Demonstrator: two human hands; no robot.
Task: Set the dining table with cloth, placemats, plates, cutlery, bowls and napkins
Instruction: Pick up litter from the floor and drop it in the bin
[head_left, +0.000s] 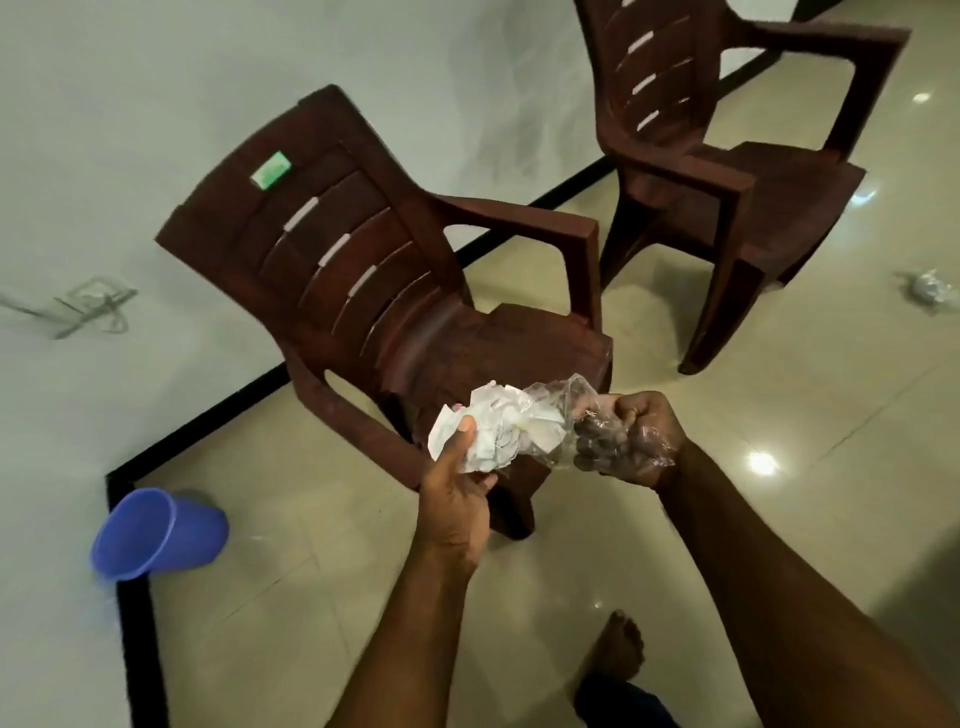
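Note:
My left hand (457, 488) grips a crumpled wad of white paper napkins (493, 431) in front of me, thumb on top of it. My right hand (631, 441) is curled round a clear plastic wrapper (566, 410) that stretches from the napkins to my fist and covers my fingers. Both hands hover above the front edge of a brown plastic armchair (374, 291). No table, cloth, plates or cutlery are in view.
A second brown armchair (737, 171) stands at the back right. A blue plastic bin (156, 535) lies tipped by the wall at the left. Crumpled clear plastic (930, 291) sits on the glossy tile floor at the far right. My bare foot (615, 649) is below.

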